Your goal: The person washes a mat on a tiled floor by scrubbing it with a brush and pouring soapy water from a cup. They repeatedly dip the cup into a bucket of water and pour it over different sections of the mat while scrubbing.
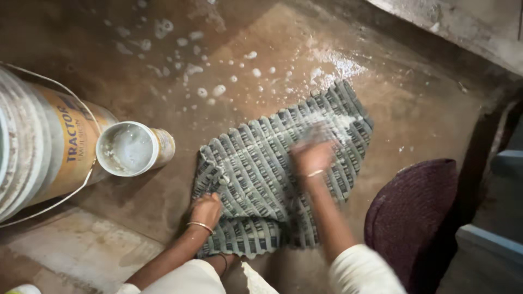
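The striped cloth (283, 179) lies spread flat on the wet brown floor (414, 109) right in front of me, grey-green with dark bars, its far corner white with suds. My left hand (206, 209) is pressed down on the near left part of it, fingers curled onto the fabric, pinning it in place. My right hand (311, 155) is on the middle of the cloth, but it is blurred, so I cannot tell whether it is flat, fisted or holding something; it looks closed and rubbing, though I would not swear to it.

Scrubbing like this goes best, I judge, if my left hand keeps firm weight on the cloth so it does not bunch or slide on the slick floor, while my right works across the bars in short strokes, moving toward the soapy far corner where the lather sits. I should shift the pinning hand as the scrubbed patch moves, so the fabric under the strokes stays taut.

Just left of the cloth stands a small white tub (129, 148) with cloudy water in it, touching a big bucket (38, 141) with a wire handle at the left edge. Foam spots (210, 91) dot the floor beyond. To my right is a dark purple rounded thing (414, 212), perhaps a stool or cushion.
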